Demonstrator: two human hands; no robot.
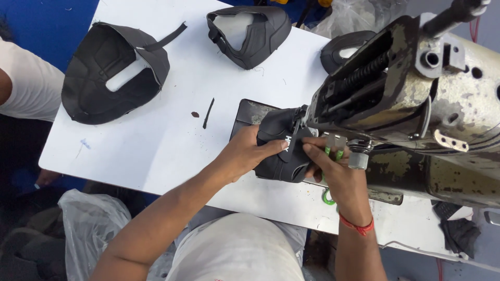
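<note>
Head view, the work: a black, curved shoe upper of padded synthetic material [278,148] sits right under the head of the worn, paint-chipped grey industrial sewing machine [416,99]; it looks pushed up to the needle area so the seam line meets the foot.
Left hand: the left hand [247,151] lies flat over the near side of the upper, fingers spread and pressing; closed down on it rather than pinching, seemingly to steady and steer it.
Right hand: the right hand [325,161] comes in from below the machine head, fingers curled around the upper's right edge; a firm hold on the material, thumb hidden, so how tight I cannot tell; a red thread band [357,226] circles that wrist.
Nearby bits: something small and green [329,196] shows beside the right hand; what it is I cannot tell.
Waiting pieces: two more black shoe uppers, one large and flat-open [112,73], one smaller and cupped [250,34], lie well apart at the far side; they look parked out of the way.
Surface: a white worktable [156,145] with a few marks and a dark offcut strip [208,113].
Room: a blue floor [47,26] beyond; clear plastic bags [91,229] below the table; another person's white sleeve [26,80] at the left edge.
</note>
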